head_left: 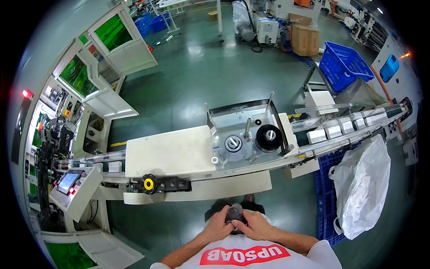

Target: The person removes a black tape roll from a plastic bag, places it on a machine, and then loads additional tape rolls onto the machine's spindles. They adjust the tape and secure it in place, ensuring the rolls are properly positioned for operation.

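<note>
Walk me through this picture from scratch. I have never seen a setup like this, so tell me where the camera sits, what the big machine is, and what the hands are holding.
The camera sits on a person's head and looks down, so the view bulges like a fisheye. At the bottom, the left hand and right hand together hold a small dark roll close to the body. In front stands a long white conveyor machine. On its metal plate sit a silver spindle and a black reel. White boxes ride the belt at the right. A control screen is at the left, a white sack and a blue basket at the right.
</note>
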Available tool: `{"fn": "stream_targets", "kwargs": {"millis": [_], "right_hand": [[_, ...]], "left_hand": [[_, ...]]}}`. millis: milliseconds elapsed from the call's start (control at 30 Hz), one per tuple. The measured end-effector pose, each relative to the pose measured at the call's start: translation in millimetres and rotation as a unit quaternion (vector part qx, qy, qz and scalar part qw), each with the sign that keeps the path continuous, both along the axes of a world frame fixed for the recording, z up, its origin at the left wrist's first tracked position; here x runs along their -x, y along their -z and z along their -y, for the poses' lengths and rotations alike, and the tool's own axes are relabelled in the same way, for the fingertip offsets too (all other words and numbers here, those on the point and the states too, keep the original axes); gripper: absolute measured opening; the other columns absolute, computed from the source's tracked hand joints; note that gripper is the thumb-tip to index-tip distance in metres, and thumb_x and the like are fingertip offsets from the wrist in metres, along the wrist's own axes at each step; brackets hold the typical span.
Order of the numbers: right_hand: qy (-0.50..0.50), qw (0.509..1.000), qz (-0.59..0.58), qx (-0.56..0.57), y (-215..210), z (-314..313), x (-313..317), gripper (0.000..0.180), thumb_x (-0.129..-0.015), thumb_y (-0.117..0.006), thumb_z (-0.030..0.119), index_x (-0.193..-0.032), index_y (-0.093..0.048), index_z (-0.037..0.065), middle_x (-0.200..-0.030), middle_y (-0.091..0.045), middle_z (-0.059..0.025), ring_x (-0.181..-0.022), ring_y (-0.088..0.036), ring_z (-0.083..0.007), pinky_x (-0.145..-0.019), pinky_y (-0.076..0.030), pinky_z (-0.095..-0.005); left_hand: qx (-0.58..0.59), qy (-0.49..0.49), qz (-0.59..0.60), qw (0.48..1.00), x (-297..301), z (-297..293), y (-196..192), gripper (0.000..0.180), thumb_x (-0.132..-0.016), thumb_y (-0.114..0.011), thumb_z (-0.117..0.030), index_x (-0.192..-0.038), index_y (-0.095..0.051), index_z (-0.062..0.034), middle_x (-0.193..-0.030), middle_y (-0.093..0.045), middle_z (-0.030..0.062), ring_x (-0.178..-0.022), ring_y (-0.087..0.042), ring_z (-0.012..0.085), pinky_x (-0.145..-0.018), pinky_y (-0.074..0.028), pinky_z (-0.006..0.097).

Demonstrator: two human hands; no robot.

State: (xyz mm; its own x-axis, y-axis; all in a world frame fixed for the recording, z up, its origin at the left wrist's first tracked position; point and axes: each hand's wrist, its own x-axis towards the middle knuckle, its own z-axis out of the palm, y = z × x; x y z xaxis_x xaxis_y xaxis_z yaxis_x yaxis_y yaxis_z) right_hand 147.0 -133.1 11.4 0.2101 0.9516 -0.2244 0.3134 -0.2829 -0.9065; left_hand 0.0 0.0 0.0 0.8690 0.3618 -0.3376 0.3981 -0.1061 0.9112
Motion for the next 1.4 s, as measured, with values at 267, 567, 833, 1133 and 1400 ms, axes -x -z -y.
{"fn": "stream_targets", "kwargs": {"millis": [267, 567, 833, 1133, 1400], "right_hand": [[0.03, 0.998, 0.038, -0.027, -2, -11, -1, 0.047, -0.093, -0.065, 0.034, -0.087, -0.056, -0.012, -0.068, -0.062, -0.03, -0.062, -0.063, -0.0474, -0.057, -0.05, -0.0496], [0.057, 0.992, 0.11, -0.014, 2, -20, 2, 0.046, -0.089, -0.072, 0.033, -0.08, -0.057, -0.01, -0.061, -0.06, -0.0269, -0.058, -0.064, -0.0453, -0.053, -0.05, -0.0478], [0.094, 0.988, 0.121, -0.004, 11, -24, 1, 0.048, -0.087, -0.074, 0.038, -0.083, -0.058, -0.008, -0.061, -0.062, -0.0235, -0.057, -0.065, -0.0417, -0.053, -0.051, -0.0467], [0.079, 0.993, 0.08, 0.028, -5, -24, -5, 0.05, -0.085, -0.076, 0.039, -0.087, -0.06, -0.008, -0.068, -0.065, -0.0249, -0.063, -0.068, -0.0412, -0.056, -0.054, -0.044], [0.075, 0.993, 0.089, 0.017, 5, -18, -6, 0.05, -0.085, -0.076, 0.039, -0.085, -0.058, -0.008, -0.064, -0.062, -0.0245, -0.058, -0.065, -0.0412, -0.053, -0.051, -0.0444]], "left_hand": [[-0.048, -0.094, 0.006, 0.994, 3, 3, 10, 0.038, -0.08, -0.072, -0.023, -0.105, -0.054, -0.0005, -0.081, -0.066, 0.0191, -0.072, -0.067, 0.0351, -0.064, -0.052, 0.041], [-0.233, -0.092, -0.083, 0.965, 4, -7, -13, 0.034, -0.077, -0.08, -0.024, -0.09, -0.057, -0.0028, -0.07, -0.067, 0.0133, -0.066, -0.071, 0.0269, -0.061, -0.056, 0.038], [-0.212, -0.093, -0.009, 0.973, 2, -8, 5, 0.021, -0.081, -0.073, -0.018, -0.088, -0.063, -0.0006, -0.081, -0.07, 0.0181, -0.073, -0.07, 0.0354, -0.065, -0.056, 0.04], [-0.242, -0.008, 0.014, 0.97, 4, -10, -1, 0.016, -0.085, -0.064, -0.015, -0.088, -0.061, 0.0, -0.079, -0.065, 0.0214, -0.072, -0.064, 0.042, -0.062, -0.051, 0.048], [-0.247, -0.003, 0.021, 0.969, 7, -5, 2, 0.014, -0.087, -0.063, -0.014, -0.088, -0.059, -0.0004, -0.078, -0.064, 0.0207, -0.07, -0.063, 0.0424, -0.059, -0.05, 0.049]]}}
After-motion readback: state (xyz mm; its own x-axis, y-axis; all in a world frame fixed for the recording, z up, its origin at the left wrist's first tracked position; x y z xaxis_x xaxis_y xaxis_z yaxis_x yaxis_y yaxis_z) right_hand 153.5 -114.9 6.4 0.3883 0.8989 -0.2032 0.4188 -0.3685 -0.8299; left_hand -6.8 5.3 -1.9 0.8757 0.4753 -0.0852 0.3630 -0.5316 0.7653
